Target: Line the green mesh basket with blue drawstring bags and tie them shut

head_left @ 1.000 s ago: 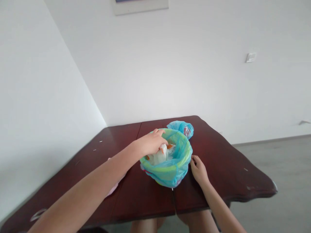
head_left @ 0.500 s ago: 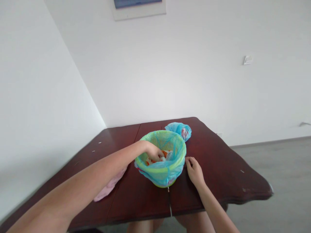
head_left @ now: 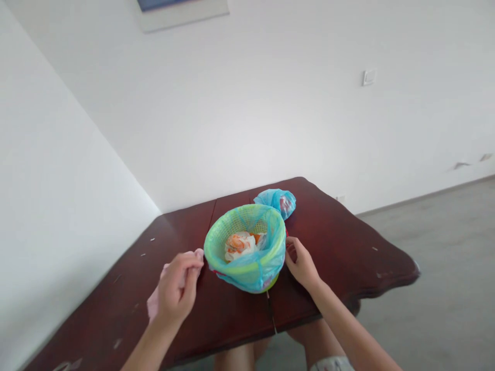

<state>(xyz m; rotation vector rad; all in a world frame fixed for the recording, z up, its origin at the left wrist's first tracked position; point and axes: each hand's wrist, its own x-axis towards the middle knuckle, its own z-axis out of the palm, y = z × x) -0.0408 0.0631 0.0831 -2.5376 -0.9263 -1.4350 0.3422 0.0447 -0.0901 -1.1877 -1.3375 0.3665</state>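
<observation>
Dark wooden desk (head_left: 340, 257), blue-lined green basket (head_left: 232, 219), left hand (head_left: 176, 291) at eight o'clock, fingers pinching pink cloth (head_left: 154, 304), right hand (head_left: 301, 265) at four o'clock, fingers curled against basket rim

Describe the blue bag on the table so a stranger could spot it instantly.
On the dark red table, find the green basket lined with blue plastic. Right behind it lies a small bundled blue bag, the only blue thing not lining the basket, with something reddish showing through.

Left hand (head_left: 177, 291) raised, right hand (head_left: 302, 265) curled
</observation>
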